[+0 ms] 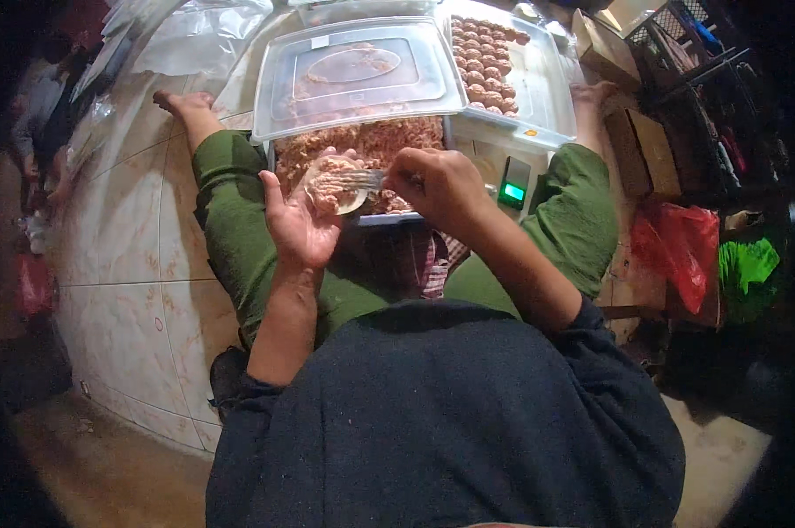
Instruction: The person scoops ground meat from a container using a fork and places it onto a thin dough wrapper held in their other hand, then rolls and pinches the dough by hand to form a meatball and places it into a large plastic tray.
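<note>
My left hand [307,231] is palm up, cradling a thin round dumpling wrapper [354,202] with pinkish minced meat filling [329,183] on it. My right hand [446,187] grips a metal fork [362,179], its tines resting on the filling in the left palm. Just beyond and below both hands sits a plastic tub [388,219] of minced meat [327,143]. Its clear lid [362,84] lies over the tub's far part.
At the far right, a clear plastic box [538,88] holds rows of round, filled dumplings [481,66]. A small digital scale [514,183] with a lit green display stands by my right knee. Plastic bags [679,251] and cardboard boxes [648,154] line the right side. Another person [41,114] is at far left.
</note>
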A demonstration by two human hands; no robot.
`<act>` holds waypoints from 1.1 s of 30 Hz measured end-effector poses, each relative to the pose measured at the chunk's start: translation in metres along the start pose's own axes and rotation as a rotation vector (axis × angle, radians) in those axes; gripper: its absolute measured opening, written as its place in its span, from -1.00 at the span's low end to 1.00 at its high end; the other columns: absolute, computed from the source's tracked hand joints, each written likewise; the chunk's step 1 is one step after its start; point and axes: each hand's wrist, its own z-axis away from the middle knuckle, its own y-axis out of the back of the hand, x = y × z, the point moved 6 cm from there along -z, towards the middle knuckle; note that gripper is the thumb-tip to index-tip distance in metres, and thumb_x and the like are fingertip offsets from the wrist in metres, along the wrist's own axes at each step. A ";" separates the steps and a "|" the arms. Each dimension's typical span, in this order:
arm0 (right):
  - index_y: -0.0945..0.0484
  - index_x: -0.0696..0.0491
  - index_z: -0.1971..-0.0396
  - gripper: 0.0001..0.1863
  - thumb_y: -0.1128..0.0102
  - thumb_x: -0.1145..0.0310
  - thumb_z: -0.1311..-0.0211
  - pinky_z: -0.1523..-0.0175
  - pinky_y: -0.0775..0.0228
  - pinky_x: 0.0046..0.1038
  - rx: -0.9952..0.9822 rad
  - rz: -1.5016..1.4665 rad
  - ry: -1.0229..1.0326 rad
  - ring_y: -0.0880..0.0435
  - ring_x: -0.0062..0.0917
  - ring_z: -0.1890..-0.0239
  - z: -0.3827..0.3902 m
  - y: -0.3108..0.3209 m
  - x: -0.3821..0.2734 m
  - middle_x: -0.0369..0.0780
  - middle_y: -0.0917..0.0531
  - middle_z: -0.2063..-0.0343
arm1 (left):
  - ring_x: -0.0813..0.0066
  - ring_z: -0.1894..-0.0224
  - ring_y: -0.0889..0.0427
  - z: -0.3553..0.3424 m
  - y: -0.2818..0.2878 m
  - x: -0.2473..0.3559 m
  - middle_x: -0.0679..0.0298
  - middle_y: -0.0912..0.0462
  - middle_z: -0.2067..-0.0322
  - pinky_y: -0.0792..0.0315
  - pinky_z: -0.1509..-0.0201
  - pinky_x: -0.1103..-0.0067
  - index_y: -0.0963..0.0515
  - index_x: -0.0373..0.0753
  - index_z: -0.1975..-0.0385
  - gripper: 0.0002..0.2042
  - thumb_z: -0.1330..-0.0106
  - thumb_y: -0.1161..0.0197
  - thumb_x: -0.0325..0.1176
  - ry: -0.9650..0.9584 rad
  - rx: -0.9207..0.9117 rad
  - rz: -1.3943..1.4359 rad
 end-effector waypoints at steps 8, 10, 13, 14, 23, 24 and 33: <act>-0.55 0.03 0.48 -0.86 -0.22 0.29 -0.02 0.34 -0.43 -0.34 -0.052 0.076 0.047 -0.62 -0.31 0.46 0.001 -0.011 -0.003 -0.17 -0.60 0.56 | 0.15 -0.08 -0.41 -0.001 0.010 -0.002 -0.04 -0.41 -0.04 -0.27 -0.18 0.33 -0.22 -0.46 -0.12 -0.20 -0.26 0.25 0.28 -0.024 0.052 -0.049; -0.56 0.03 0.48 -0.86 -0.23 0.28 -0.02 0.35 -0.44 -0.36 -0.095 0.095 0.025 -0.63 -0.34 0.46 0.000 -0.008 0.000 -0.18 -0.62 0.54 | 0.19 -0.05 -0.44 0.001 0.014 0.000 0.00 -0.44 -0.01 -0.30 -0.17 0.35 -0.25 -0.45 -0.10 -0.28 -0.28 0.14 0.19 -0.035 0.032 0.015; -0.58 0.01 0.47 -0.83 -0.27 0.24 -0.03 0.40 -0.46 -0.44 0.026 0.079 -0.094 -0.67 -0.48 0.49 -0.008 0.011 0.018 -0.19 -0.66 0.51 | 0.24 -0.03 -0.47 -0.003 0.024 0.019 0.02 -0.47 0.03 -0.32 -0.17 0.37 -0.28 -0.42 -0.08 -0.43 -0.31 -0.01 -0.01 -0.181 0.104 -0.086; -0.58 0.01 0.46 -0.84 -0.26 0.26 -0.02 0.37 -0.45 -0.44 0.023 0.148 -0.133 -0.66 -0.46 0.46 -0.012 0.017 0.028 -0.20 -0.66 0.52 | 0.29 -0.02 -0.48 -0.005 0.029 0.023 0.04 -0.48 0.02 -0.36 -0.15 0.40 -0.31 -0.40 -0.06 -0.59 -0.30 -0.09 -0.28 -0.199 0.069 -0.085; -0.57 -0.11 0.49 -0.87 -0.16 0.44 0.11 0.02 -0.04 -0.30 -0.006 0.695 -0.015 -0.60 -0.36 0.34 -0.042 -0.025 0.089 -0.25 -0.59 0.45 | 0.22 -0.09 -0.43 -0.002 0.053 0.049 0.01 -0.42 -0.04 -0.37 -0.17 0.40 -0.22 -0.42 -0.13 -0.60 -0.30 -0.02 -0.47 -0.305 0.128 -0.129; -0.55 -0.09 0.50 -0.91 -0.13 0.42 0.07 0.01 -0.04 -0.26 -0.045 0.691 0.038 -0.59 -0.38 0.32 -0.041 -0.039 0.088 -0.24 -0.59 0.43 | 0.21 -0.10 -0.42 -0.001 0.054 0.050 -0.01 -0.40 -0.05 -0.37 -0.17 0.39 -0.21 -0.44 -0.13 -0.58 -0.30 -0.03 -0.43 -0.288 0.110 -0.071; -0.59 -0.04 0.57 -0.88 -0.11 0.29 -0.01 0.15 -0.30 -0.24 -0.103 0.362 0.023 -0.61 -0.35 0.31 -0.026 -0.047 0.084 -0.25 -0.62 0.47 | 0.03 -0.19 -0.29 -0.007 0.060 0.044 -0.19 -0.26 -0.13 -0.24 -0.27 0.27 -0.14 -0.53 -0.14 -0.47 -0.33 0.01 -0.22 -0.232 0.090 0.133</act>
